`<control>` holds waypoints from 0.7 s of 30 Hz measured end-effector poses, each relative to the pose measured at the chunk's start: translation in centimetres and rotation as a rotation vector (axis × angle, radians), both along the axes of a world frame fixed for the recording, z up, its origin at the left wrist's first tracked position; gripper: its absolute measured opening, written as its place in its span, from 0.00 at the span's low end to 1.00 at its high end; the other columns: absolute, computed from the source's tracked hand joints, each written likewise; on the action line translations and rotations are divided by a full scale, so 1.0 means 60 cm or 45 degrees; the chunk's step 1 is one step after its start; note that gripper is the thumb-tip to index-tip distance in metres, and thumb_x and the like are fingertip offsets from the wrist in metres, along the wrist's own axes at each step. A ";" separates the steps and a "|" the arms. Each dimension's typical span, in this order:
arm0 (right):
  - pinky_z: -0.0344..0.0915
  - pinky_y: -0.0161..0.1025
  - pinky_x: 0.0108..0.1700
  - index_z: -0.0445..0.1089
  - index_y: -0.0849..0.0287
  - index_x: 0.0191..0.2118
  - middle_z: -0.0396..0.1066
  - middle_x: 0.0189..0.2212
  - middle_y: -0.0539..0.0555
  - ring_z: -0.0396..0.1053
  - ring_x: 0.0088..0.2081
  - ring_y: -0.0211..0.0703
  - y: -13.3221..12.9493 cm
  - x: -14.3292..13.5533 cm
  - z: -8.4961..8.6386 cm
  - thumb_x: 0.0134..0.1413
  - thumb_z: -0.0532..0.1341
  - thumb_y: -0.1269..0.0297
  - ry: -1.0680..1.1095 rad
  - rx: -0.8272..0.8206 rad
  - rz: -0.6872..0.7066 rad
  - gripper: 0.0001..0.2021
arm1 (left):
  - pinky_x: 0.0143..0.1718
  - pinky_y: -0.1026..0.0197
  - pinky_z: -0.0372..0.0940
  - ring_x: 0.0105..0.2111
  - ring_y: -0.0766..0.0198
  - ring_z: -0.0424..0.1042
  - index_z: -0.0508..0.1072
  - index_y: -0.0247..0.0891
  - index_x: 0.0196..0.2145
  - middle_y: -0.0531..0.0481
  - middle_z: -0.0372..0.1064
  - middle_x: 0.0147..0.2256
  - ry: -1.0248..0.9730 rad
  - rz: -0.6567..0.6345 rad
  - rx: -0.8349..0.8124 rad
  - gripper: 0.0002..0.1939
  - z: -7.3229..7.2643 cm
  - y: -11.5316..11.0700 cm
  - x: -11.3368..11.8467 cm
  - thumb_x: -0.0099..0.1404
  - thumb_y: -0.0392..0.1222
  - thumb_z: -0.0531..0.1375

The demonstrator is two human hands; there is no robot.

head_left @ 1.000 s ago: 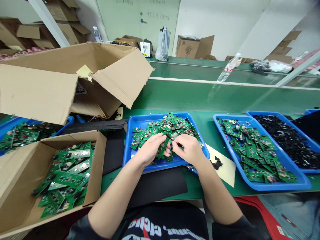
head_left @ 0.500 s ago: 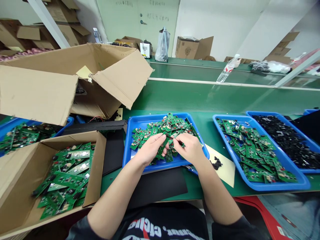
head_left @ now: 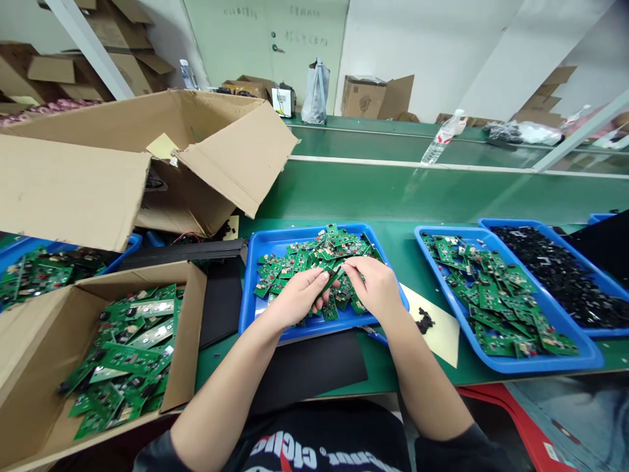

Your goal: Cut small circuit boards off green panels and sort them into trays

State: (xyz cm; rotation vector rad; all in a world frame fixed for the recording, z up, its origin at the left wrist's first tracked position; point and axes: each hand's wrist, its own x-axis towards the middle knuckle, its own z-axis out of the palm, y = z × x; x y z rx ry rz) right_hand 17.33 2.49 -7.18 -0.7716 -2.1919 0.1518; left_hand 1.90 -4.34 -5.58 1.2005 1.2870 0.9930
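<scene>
Over the middle blue tray, my left hand is closed round a green circuit board. My right hand is at the board's upper end, thumb and forefinger pinched together; whatever lies between them is too small to make out. Many loose green boards lie in the tray beneath both hands. Right of the tray, small black pieces rest on a cream sheet. A black sheet lies in front of the tray.
An open carton of boards stands at the left, with a larger open carton behind it. On the right are a blue tray of boards and another of black parts. A bottle stands at the back.
The dark piece seen earlier between my right fingers and the board no longer shows clearly. My right fingers have shifted slightly at the board's end. The whole view has shifted slightly.
</scene>
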 end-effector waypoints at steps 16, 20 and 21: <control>0.69 0.42 0.42 0.50 0.48 0.59 0.52 0.57 0.60 0.69 0.40 0.42 -0.013 -0.016 -0.012 0.57 0.53 0.68 0.233 -0.107 0.230 0.24 | 0.20 0.67 0.57 0.18 0.71 0.58 0.59 0.37 0.23 0.57 0.57 0.19 0.197 0.008 0.170 0.17 0.005 -0.002 0.002 0.64 0.49 0.45; 0.69 0.45 0.43 0.26 0.44 0.62 0.40 0.62 0.61 0.70 0.39 0.41 -0.020 -0.024 -0.016 0.56 0.54 0.66 0.404 -0.256 0.236 0.38 | 0.21 0.66 0.57 0.18 0.70 0.58 0.59 0.37 0.22 0.57 0.56 0.18 0.251 0.083 0.191 0.17 0.002 0.000 0.000 0.64 0.48 0.45; 0.68 0.45 0.44 0.25 0.45 0.62 0.42 0.61 0.62 0.70 0.39 0.40 -0.021 -0.025 -0.016 0.56 0.54 0.66 0.467 -0.307 0.214 0.38 | 0.22 0.66 0.58 0.19 0.70 0.59 0.59 0.37 0.22 0.56 0.56 0.18 0.251 0.097 0.187 0.17 0.000 0.000 0.001 0.64 0.48 0.45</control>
